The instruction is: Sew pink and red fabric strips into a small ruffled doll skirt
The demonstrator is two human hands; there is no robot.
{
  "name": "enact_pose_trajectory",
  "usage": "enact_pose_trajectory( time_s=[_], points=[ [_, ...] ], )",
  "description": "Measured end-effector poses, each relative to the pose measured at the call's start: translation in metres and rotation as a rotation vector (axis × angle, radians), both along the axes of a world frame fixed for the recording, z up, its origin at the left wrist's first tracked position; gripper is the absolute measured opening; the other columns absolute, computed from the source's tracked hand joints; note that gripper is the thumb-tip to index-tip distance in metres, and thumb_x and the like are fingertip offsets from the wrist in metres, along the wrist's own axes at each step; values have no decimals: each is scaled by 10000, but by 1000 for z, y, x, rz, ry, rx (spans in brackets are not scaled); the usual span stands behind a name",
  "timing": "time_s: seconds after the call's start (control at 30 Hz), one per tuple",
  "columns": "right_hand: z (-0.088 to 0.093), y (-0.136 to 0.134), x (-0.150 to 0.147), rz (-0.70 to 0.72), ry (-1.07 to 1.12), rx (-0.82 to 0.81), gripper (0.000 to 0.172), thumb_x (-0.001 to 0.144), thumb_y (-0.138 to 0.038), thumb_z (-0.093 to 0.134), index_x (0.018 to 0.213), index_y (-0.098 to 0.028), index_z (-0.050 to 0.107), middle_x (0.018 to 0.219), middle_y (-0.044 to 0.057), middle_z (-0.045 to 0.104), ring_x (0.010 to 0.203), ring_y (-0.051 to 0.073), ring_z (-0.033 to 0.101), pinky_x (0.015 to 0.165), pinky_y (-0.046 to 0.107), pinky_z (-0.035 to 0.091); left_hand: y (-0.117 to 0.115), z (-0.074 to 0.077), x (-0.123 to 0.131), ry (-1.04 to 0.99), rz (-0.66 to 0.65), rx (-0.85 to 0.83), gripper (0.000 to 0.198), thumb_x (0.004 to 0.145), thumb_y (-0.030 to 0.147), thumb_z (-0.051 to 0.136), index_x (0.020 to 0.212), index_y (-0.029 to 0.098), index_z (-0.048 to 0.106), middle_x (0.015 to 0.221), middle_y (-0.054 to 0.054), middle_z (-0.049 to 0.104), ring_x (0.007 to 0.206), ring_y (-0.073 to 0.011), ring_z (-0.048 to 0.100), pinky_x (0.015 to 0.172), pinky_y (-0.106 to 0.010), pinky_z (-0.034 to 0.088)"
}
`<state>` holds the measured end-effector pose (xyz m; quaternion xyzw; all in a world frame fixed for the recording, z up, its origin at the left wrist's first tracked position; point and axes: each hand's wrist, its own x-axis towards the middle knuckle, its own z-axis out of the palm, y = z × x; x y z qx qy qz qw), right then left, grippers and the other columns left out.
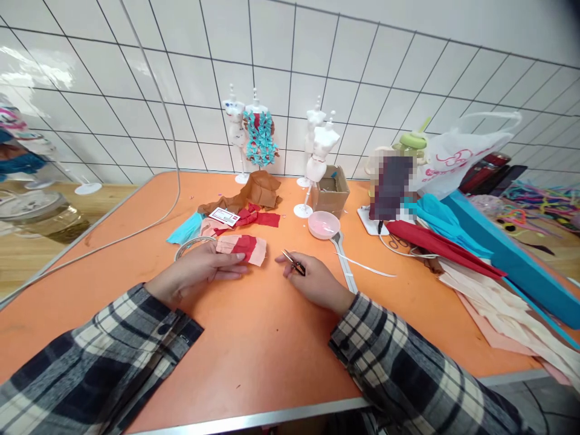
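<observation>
My left hand [206, 264] pinches a small pink crepe paper piece [258, 251] with a red patch [245, 246] across its middle, held just above the orange table. Between the fingers of my right hand [317, 281] is a pair of small black-handled snips [294, 263], their narrow metal tips pointing up and left toward the paper. A gap separates the tips from the paper. Just behind my left hand lies a roll of clear tape [183, 247], partly covered. Red crepe paper [268, 219], brown crepe paper [260, 190] and blue crepe paper [185, 228] lie beyond it, with a printed card [225, 216] on top.
White mini dress forms [322, 145] stand at the back, one in a blue ruffled dress [260, 139]. A pink bowl [324, 225], a cardboard box [333, 192] and a grey strap-like strip [347, 266] are right of centre. Folded crepe paper [453, 251] covers the right side. A cable [174, 151] crosses the left.
</observation>
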<state>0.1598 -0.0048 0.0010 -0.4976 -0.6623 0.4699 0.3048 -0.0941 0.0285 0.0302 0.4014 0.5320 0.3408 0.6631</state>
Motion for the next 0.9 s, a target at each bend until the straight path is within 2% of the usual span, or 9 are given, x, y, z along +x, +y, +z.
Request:
enact_pose_trajectory(
  time_s=[0.07, 0.17, 0.2, 0.3, 0.4, 0.57, 0.77, 0.83, 0.9],
  points=[
    [2, -3, 0, 28, 61, -37, 126, 926, -240, 576, 990, -166, 656, 823, 3, 610, 752, 136, 551, 711, 260, 429, -1, 0, 3, -73, 16, 92, 294, 657, 237, 954, 906, 138, 835, 1055, -148, 833, 938, -258, 807, 793, -234, 666],
    [5, -8, -2, 114, 128, -195, 392, 1059, -444, 389, 927, -171, 638, 679, -27, 508, 569, 105, 450, 540, 230, 376, -6, -2, 10, -217, 71, 115, 248, 714, 219, 906, 941, 151, 834, 1128, -138, 822, 1026, -267, 788, 862, -274, 662],
    [5, -9, -3, 131, 143, -246, 421, 1073, -462, 347, 945, -176, 627, 671, -33, 504, 520, 95, 424, 494, 221, 357, -7, -3, 12, -238, 89, 90, 217, 742, 192, 875, 950, 149, 833, 1132, -140, 821, 1016, -264, 790, 858, -287, 665],
    [4, -11, -6, 160, 177, -365, 312, 1069, -444, 389, 1020, -195, 570, 688, -40, 576, 440, 82, 456, 429, 206, 376, -10, -5, 18, -250, 134, 11, 143, 812, 117, 773, 942, 128, 833, 1107, -150, 823, 957, -238, 798, 832, -281, 669],
    [7, -12, -8, 191, 205, -422, 236, 1048, -422, 476, 978, -203, 527, 662, -37, 630, 438, 88, 528, 442, 197, 415, -12, -7, 20, -242, 125, 26, 104, 803, 94, 775, 884, 127, 832, 1021, -127, 835, 871, -206, 797, 803, -256, 665],
    [12, -15, -9, 212, 98, -373, 259, 1064, -401, 446, 997, -190, 582, 678, -46, 632, 389, 69, 449, 418, 210, 355, -13, -14, 18, -226, 1, 113, 246, 685, 184, 922, 915, 166, 836, 966, -71, 832, 906, -187, 779, 861, -233, 637],
    [5, -15, -7, 153, -79, -74, 329, 1067, -417, 456, 961, -179, 658, 634, -29, 638, 598, 106, 550, 631, 226, 416, -13, -11, 19, -113, -73, 184, 309, 611, 297, 970, 863, 196, 823, 871, -40, 810, 886, -210, 758, 840, -282, 623],
    [4, -15, -7, 172, -66, -82, 353, 1075, -432, 423, 980, -183, 656, 647, -25, 654, 600, 111, 545, 639, 233, 413, -13, -9, 19, -45, -92, 249, 275, 624, 312, 961, 820, 191, 809, 802, -35, 791, 872, -221, 748, 830, -292, 611],
    [4, -15, -7, 184, -59, -101, 361, 1077, -439, 411, 981, -187, 651, 650, -24, 657, 597, 114, 538, 636, 235, 408, -14, -8, 20, -2, -109, 312, 269, 657, 329, 942, 847, 195, 808, 817, -39, 793, 912, -234, 743, 850, -300, 595]
  ],
)
